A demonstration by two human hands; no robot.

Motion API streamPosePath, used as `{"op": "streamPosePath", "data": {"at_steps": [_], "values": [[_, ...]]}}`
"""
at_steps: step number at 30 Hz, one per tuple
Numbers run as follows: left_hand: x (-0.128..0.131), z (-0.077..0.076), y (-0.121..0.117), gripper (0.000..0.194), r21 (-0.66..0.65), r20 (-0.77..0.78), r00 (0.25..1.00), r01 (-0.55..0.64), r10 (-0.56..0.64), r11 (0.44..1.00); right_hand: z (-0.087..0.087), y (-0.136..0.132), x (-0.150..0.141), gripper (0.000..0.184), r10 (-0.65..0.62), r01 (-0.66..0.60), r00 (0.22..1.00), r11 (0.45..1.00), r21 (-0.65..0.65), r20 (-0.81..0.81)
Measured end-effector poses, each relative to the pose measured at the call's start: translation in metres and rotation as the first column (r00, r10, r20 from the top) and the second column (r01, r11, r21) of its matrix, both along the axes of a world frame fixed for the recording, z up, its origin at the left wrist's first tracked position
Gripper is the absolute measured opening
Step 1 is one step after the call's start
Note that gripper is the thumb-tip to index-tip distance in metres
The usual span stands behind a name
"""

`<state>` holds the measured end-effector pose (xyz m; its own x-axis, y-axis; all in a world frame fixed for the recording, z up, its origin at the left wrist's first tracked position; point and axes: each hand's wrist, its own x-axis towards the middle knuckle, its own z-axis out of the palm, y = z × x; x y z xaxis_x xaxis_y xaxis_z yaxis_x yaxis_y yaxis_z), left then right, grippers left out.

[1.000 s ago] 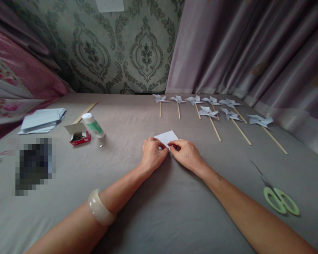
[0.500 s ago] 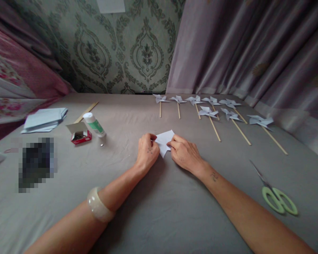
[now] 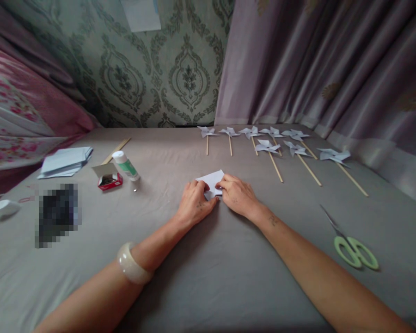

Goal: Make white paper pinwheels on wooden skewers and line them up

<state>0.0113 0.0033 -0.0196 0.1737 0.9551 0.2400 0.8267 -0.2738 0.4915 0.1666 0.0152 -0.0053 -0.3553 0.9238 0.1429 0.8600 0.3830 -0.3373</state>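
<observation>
A folded piece of white paper lies on the grey cloth between both hands. My left hand closes on its left and near edge, thumb stretched toward the right hand. My right hand pinches the paper's right side, fingertips pressing on it. The two hands almost meet at the near edge of the paper. Part of the sheet is hidden under the fingers, so its folds cannot be fully made out.
Several white paper pinwheels on wooden sticks lie at the back right. Green-handled scissors rest on the right. To the left are a glue stick, an open red box, wooden sticks and stacked paper.
My left hand has shifted its grip, its thumb now reaching along the near edge toward my right hand. The pointed near corner of the paper no longer shows. The view has tilted slightly.
</observation>
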Motion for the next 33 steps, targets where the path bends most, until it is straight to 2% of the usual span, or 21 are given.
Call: {"op": "streamPosePath", "data": {"at_steps": [3, 7, 11, 14, 17, 20, 26, 33], "values": [[-0.002, 0.001, -0.001, 0.024, 0.0, -0.039, 0.999, 0.021, -0.021, 1.0, -0.009, 0.008, 0.005, 0.036, -0.01, 0.016, 0.983, 0.999, 0.03, -0.185], [-0.004, 0.004, -0.001, 0.021, 0.0, -0.079, 0.997, 0.024, -0.024, 1.0, -0.016, 0.017, 0.018, 0.034, -0.126, 0.184, 0.901, 0.978, 0.103, -0.416], [-0.003, 0.01, -0.004, 0.02, 0.009, -0.159, 0.987, 0.024, -0.023, 1.0, -0.016, 0.016, 0.032, 0.031, -0.294, 0.342, 0.856, 0.939, 0.038, -0.425], [-0.003, 0.014, -0.007, 0.02, 0.0, -0.249, 0.968, 0.022, -0.022, 1.0, -0.015, 0.011, 0.036, 0.031, -0.356, 0.372, 0.868, 0.928, -0.021, -0.347], [-0.004, 0.015, -0.007, 0.02, 0.018, -0.314, 0.949, 0.047, -0.039, 0.999, -0.013, 0.006, 0.036, 0.034, -0.314, 0.313, 0.902, 0.948, -0.05, -0.298], [-0.007, 0.015, -0.004, 0.021, 0.052, -0.363, 0.929, 0.097, -0.072, 0.994, -0.01, 0.002, 0.036, 0.04, -0.21, 0.199, 0.935, 0.978, -0.066, -0.287], [-0.018, 0.012, 0.005, 0.021, 0.085, -0.374, 0.918, 0.174, -0.131, 0.981, -0.009, -0.005, 0.034, 0.037, 0.053, -0.036, 0.973, 0.996, 0.079, -0.224], [-0.029, 0.004, 0.017, 0.024, 0.15, -0.247, 0.946, 0.252, -0.21, 0.956, -0.007, -0.009, 0.032, 0.021, 0.103, -0.088, 0.989, 0.987, 0.132, -0.107]]}}
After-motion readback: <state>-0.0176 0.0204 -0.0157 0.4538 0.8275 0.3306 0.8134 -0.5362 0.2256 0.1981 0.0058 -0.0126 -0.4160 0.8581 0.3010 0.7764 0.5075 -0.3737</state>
